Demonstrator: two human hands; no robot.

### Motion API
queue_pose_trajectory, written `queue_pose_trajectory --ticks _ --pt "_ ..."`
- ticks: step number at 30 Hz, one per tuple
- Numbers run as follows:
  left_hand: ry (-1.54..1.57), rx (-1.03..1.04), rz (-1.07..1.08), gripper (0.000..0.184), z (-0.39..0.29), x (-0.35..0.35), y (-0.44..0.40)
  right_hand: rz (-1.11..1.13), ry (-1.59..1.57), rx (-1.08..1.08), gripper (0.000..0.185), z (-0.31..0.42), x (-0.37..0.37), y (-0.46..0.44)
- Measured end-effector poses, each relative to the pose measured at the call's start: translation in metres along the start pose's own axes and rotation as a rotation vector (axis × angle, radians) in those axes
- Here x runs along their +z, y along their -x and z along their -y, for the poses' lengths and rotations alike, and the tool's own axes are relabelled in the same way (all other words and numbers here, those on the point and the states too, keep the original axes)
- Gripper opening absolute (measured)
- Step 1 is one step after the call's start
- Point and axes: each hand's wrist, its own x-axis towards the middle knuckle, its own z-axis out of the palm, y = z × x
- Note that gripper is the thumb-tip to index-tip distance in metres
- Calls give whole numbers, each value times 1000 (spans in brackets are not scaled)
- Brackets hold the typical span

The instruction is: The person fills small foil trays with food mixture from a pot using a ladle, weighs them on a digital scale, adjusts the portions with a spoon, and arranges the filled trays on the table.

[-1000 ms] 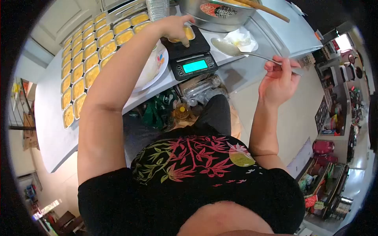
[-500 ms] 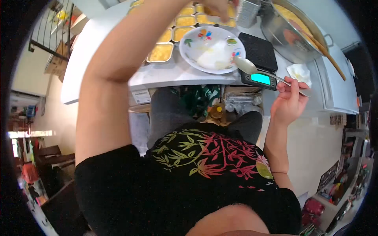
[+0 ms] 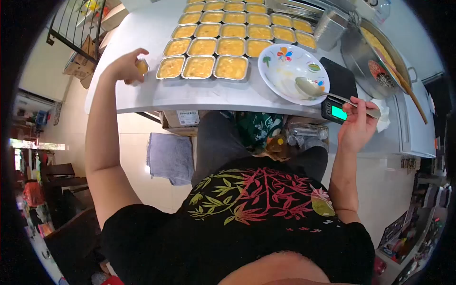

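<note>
At the left part of the white table, my left hand point(image 3: 124, 66) is closed around a small filled foil tray point(image 3: 142, 66), mostly covered by the fingers. To its right stand rows of similar foil trays point(image 3: 198, 67) filled with a chunky yellow mixture. My right hand point(image 3: 358, 124) grips the handle of a metal spoon point(image 3: 309, 87). The spoon's bowl is over a white flower-patterned bowl point(image 3: 273, 80) with pale residue inside. Beneath the spoon handle sits a black kitchen scale point(image 3: 343, 80) with a lit green display.
A large metal pot point(image 3: 354, 57) of yellow mixture, with a wooden stick point(image 3: 412, 97) leaning on it, stands at the right. Stacked empty foil trays point(image 3: 330, 27) are beside it. A white tissue point(image 3: 382, 116) lies near my right hand. A grey cloth point(image 3: 171, 156) is on the floor.
My left hand has moved from above the far trays to the left side of the table, holding a foil tray. My right hand still holds the spoon. The view has shifted.
</note>
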Motion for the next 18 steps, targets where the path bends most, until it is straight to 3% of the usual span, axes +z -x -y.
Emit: queue_pose_trajectory --ticks 3,5,8,11,12,15,18 --pt "-18 104 -29 93 19 14 -5 7 41 -13 11 2 7 2" --pt "62 32 12 95 17 12 -5 5 52 -27 12 2 9 2" --pt "-283 352 -411 99 42 25 -13 22 67 -64 11 0 12 -2" --pt "-139 23 -449 104 35 19 4 47 89 -99 10 -2 14 -5" --pt "-77 59 -521 107 54 26 -4 24 82 -112 10 -2 18 -5" --pt "184 -64 -428 107 50 32 2 15 81 -111 9 -3 17 -7" --pt "271 59 -523 104 46 35 -17 -2 61 -92 11 -2 23 -6"
